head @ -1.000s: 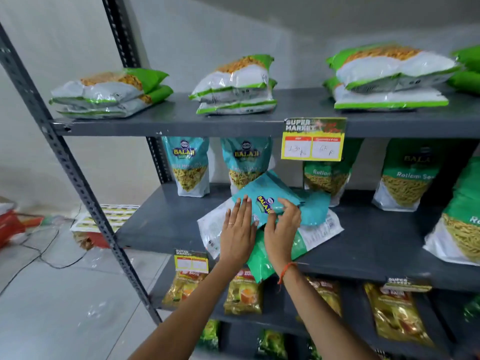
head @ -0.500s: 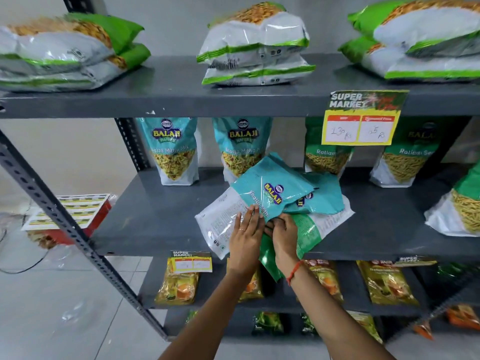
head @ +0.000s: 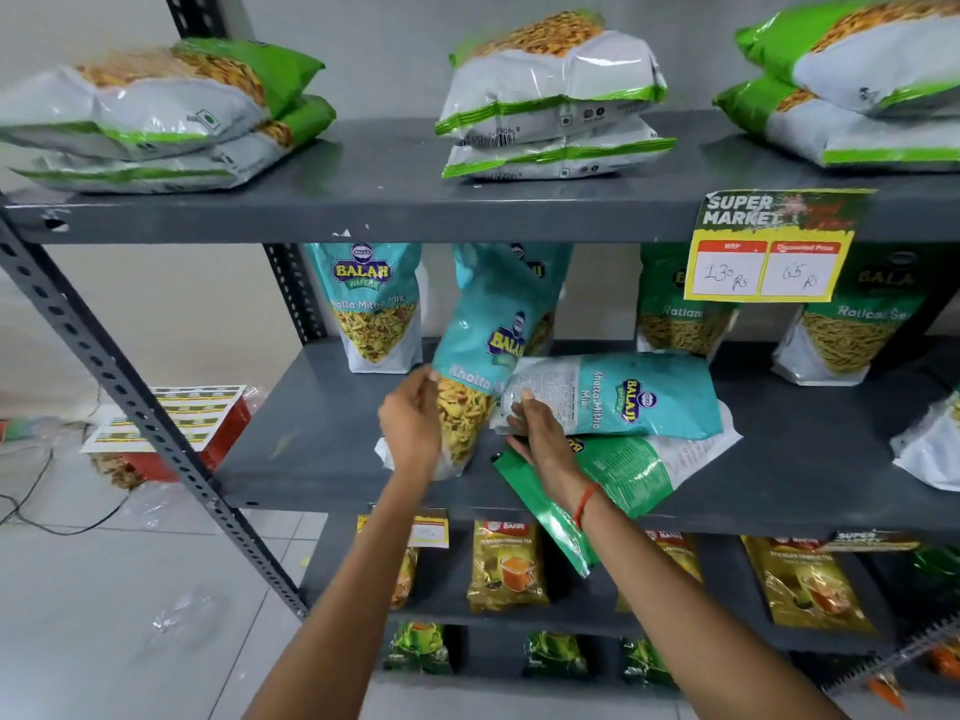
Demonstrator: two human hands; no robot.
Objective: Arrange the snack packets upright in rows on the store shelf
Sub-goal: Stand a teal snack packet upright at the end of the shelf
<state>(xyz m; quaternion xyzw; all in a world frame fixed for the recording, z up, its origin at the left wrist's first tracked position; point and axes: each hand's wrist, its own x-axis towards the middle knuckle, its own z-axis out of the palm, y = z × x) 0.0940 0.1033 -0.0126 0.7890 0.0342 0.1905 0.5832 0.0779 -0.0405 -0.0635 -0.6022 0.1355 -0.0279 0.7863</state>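
Observation:
On the grey middle shelf (head: 311, 449) my left hand (head: 410, 423) grips the lower left edge of a teal Khatta Mitha packet (head: 493, 335) that stands nearly upright, leaning slightly. My right hand (head: 535, 433) pinches the white end of a second teal packet (head: 623, 397) lying flat on its side. That packet rests on a green packet (head: 623, 475) lying flat and overhanging the shelf's front edge. One teal packet (head: 371, 304) stands upright at the back left. Another stands behind the lifted one, mostly hidden.
Green Ratlami Sev packets (head: 680, 314) (head: 847, 330) stand at the back right, one more at the right edge (head: 930, 449). White-green bags (head: 556, 96) lie stacked on the top shelf. A price tag (head: 769, 252) hangs from it. Tea packets (head: 506, 563) fill the lower shelf. A slotted steel post (head: 130, 392) stands left.
The top teal packet was lying on the pile; my left hand has now raised it nearly upright. My right hand moved onto the end of the second teal packet. The camera has come closer.

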